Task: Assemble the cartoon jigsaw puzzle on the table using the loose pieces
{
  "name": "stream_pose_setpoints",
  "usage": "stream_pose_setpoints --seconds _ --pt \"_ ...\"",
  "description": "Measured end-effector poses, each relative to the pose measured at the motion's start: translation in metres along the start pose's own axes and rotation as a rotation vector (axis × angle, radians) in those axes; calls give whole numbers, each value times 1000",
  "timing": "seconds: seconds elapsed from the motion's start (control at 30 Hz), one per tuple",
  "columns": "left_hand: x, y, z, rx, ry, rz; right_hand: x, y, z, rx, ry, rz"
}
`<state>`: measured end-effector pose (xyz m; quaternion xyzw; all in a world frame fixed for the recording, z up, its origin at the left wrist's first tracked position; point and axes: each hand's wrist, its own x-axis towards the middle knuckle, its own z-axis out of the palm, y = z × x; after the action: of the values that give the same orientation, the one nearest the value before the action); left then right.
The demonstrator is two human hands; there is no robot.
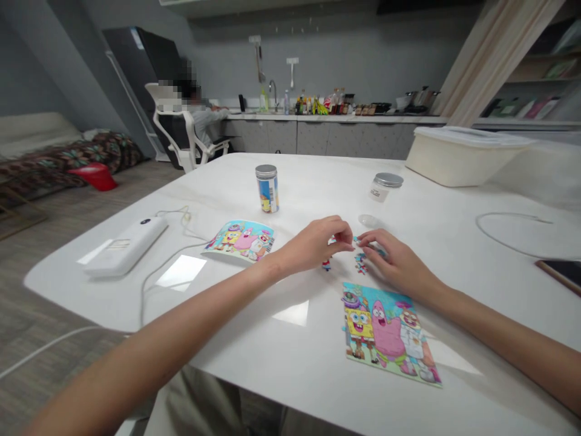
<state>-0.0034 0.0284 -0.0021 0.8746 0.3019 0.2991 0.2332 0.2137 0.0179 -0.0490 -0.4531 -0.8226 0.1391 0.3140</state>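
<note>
My left hand [320, 243] is over the table with its thumb and index fingertip drawn together; whatever may be between them is too small to make out. Facing it, my right hand [394, 261] has bent fingers, thumb and index tips close together among small puzzle pieces, and its grip is partly hidden. A few red and blue puzzle pieces [361, 264] lie under the right fingers, and another puzzle piece [327, 265] sits below the left hand. Nearer to me lies a flat cartoon puzzle picture [388, 336]. A curved cartoon card [242, 239] rests left of my left hand.
A cartoon-labelled jar [267, 189] and a clear jar [385, 188] stand farther back. Beside the clear one is a small clear item [370, 221]. A white power bank [127, 248] with cables is at left, a lidded bin [458, 157] back right, a phone [563, 274] at right.
</note>
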Motion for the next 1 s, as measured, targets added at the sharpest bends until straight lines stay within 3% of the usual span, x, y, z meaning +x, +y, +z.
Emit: stream_pose_setpoints --seconds 0.07,0.23,0.4,0.57,0.67,0.87,1.0 --pt "-9 16 -10 20 -116 -51 -1 0 0 3 -20 -6" --pt "-45 45 -15 39 -235 -119 -1 -1 1 9 -24 -50" --pt "-69 37 -9 -189 -313 -349 -3 -14 -8 21 -42 -228" --pt "-71 25 -2 -240 -362 -363 -11 -31 -11 120 -362 -458" --pt "-73 27 0 -263 -368 -395 -15 -34 -9 138 -451 -450" --pt "-77 38 2 -332 -472 -412 -13 -33 -7 169 -472 -420" --pt "-79 42 7 -272 -432 -373 -13 -32 -6 174 -472 -421"
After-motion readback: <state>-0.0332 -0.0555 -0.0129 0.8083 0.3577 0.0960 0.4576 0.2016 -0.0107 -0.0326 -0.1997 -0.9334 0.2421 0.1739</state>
